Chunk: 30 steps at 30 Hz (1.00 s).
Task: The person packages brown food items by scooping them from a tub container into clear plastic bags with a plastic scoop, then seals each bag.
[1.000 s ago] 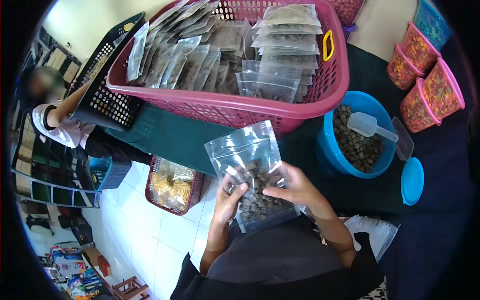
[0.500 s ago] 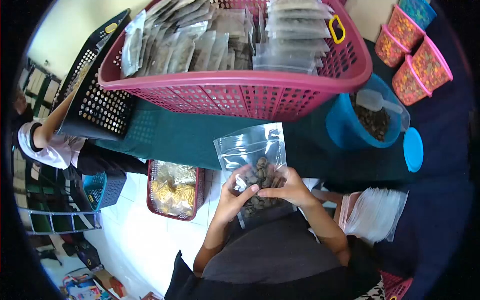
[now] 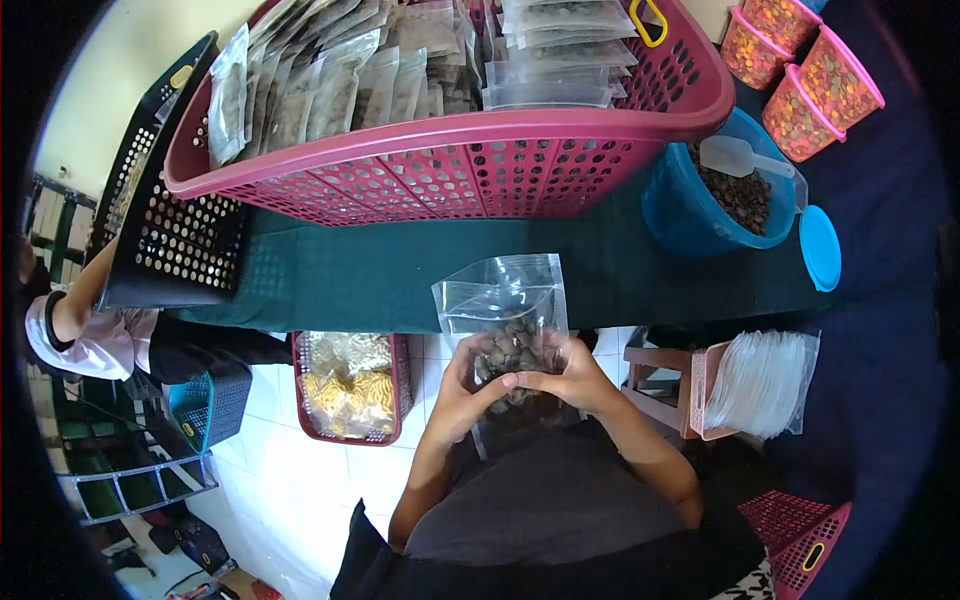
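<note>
Between my two hands is a clear plastic zip pouch with small brown lumpy pieces in its lower part. My left hand wraps its left side, and my right hand grips the right side. Both thumbs press on the front, their tips meeting near the middle. The pouch's upper part is bare film and stands up above my fingers. Behind it, on the green-covered table, a large maroon basket holds rows of similar filled pouches.
A blue bucket of brown pieces holds a clear scoop; a blue lid lies beside it. Pink-lidded tubs stand back right. Flat empty pouches fill a pink holder. A person stands left by a black basket.
The view has shifted, so the basket and bucket sit higher and a little further left. Both thumbs have drawn closer together on the pouch, which stays in my hands.
</note>
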Each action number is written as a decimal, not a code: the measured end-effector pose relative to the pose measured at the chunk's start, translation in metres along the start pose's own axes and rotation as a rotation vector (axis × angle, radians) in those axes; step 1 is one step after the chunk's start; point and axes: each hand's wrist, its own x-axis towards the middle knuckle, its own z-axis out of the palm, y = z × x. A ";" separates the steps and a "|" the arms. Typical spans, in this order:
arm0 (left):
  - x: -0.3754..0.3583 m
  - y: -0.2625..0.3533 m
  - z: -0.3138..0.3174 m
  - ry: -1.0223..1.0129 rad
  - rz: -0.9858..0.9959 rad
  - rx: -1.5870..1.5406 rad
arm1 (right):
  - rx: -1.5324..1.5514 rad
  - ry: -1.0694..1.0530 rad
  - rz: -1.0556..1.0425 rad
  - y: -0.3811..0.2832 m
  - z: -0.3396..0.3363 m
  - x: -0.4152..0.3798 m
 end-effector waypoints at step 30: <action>0.000 -0.005 0.000 -0.193 -0.078 0.112 | 0.124 -0.068 -0.023 -0.001 -0.027 -0.025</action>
